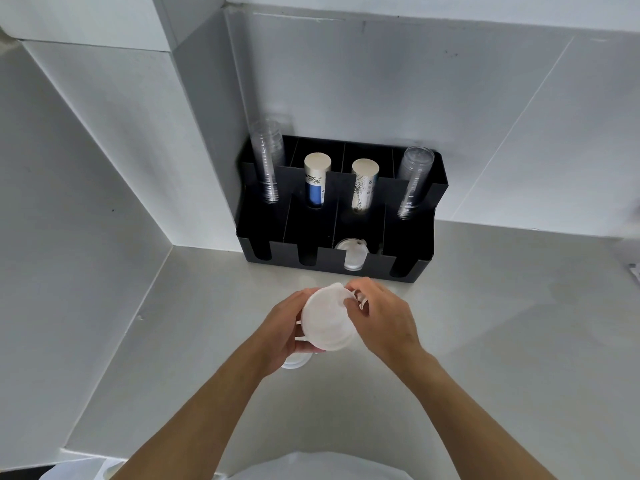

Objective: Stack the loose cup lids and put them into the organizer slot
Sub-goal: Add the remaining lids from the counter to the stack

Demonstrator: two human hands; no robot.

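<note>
A stack of white cup lids (327, 320) is held above the counter between both hands. My left hand (282, 327) cups it from the left and below. My right hand (384, 317) pinches its upper right edge with the fingertips. One more loose lid (294, 362) lies on the counter, partly hidden under my left hand. The black organizer (332, 261) stands against the wall just beyond my hands. A few clear lids (352, 255) stand in its third front slot; the other front slots look dark.
In the organizer's back slots stand two stacks of clear cups (266, 161) (414, 181) and two stacks of paper cups (316, 183) (363, 185). White walls close in at the left and back. The pale counter (502, 323) stretches to the right.
</note>
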